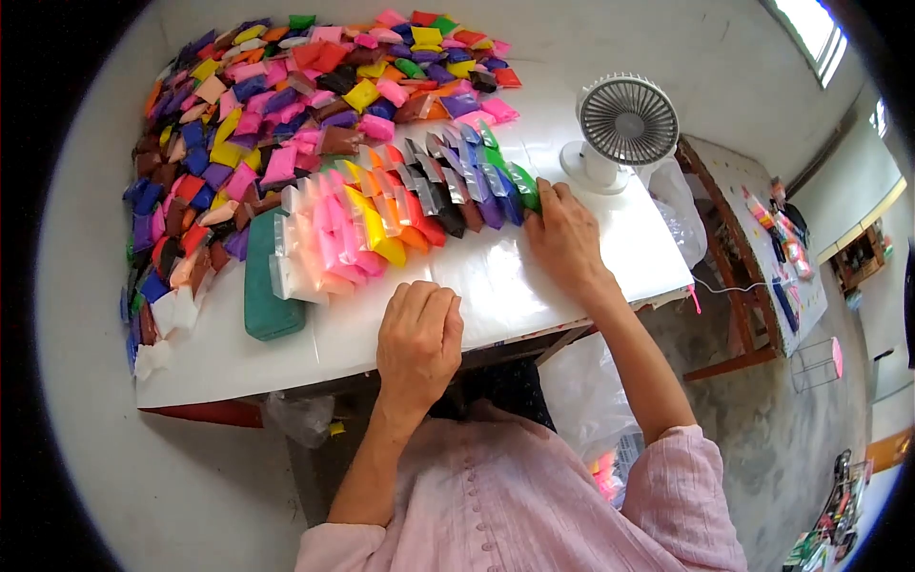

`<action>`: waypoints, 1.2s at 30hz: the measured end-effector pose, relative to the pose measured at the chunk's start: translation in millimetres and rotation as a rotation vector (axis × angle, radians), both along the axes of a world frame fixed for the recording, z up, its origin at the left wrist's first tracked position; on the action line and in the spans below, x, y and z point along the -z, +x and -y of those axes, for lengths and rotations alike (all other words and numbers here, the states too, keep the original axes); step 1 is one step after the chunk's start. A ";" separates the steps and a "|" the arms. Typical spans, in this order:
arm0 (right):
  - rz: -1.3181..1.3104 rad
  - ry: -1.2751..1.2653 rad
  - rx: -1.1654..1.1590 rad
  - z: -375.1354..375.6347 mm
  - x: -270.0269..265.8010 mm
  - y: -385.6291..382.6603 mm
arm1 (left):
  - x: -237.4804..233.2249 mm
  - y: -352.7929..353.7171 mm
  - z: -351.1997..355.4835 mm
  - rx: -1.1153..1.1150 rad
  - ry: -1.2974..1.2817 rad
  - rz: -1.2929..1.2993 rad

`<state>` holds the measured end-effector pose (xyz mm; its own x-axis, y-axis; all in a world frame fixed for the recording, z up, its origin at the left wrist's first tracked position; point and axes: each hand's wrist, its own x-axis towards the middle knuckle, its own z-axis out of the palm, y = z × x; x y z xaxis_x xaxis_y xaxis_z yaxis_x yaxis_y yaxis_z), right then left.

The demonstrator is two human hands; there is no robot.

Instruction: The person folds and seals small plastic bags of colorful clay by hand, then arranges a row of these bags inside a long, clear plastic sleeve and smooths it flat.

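Several overlapping rows of small clear packets with soft coloured filling stand on the white table (515, 296), running from peach and pink packets (334, 229) through yellow, orange, red, black, brown, purple and blue to green. At the right end, my right hand (570, 238) has its thumb and fingertips around the edge of a green packet (521, 185). My left hand (417, 334) rests near the table's front edge, fingers curled into a loose fist, its palm hidden. It is just in front of the pink and yellow packets, apart from them. A dark green block (272, 281) stands against the left end of the rows.
A large heap of mixed coloured packets (276, 124) covers the back and left of the table. A white fan (624, 129) stands at the back right. Crumpled white paper (174, 312) lies at the left edge. Another table (748, 224) is farther right.
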<state>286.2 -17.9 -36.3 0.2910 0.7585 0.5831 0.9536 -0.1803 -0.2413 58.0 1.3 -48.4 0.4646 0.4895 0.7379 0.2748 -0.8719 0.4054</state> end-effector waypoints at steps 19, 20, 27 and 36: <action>-0.110 -0.015 0.005 18.5 -2.9 0.8 | -1.1 -2.3 1.6 0.004 -0.022 0.032; -0.119 -0.007 0.004 21.2 -3.2 1.5 | -1.4 -2.4 1.8 0.006 -0.025 0.034; -0.290 0.228 -0.097 83.3 2.8 -11.2 | 0.4 -0.8 0.3 0.008 0.003 0.017; -0.759 0.257 0.268 243.9 132.8 -31.8 | 4.8 -2.9 1.5 -0.012 0.021 -0.074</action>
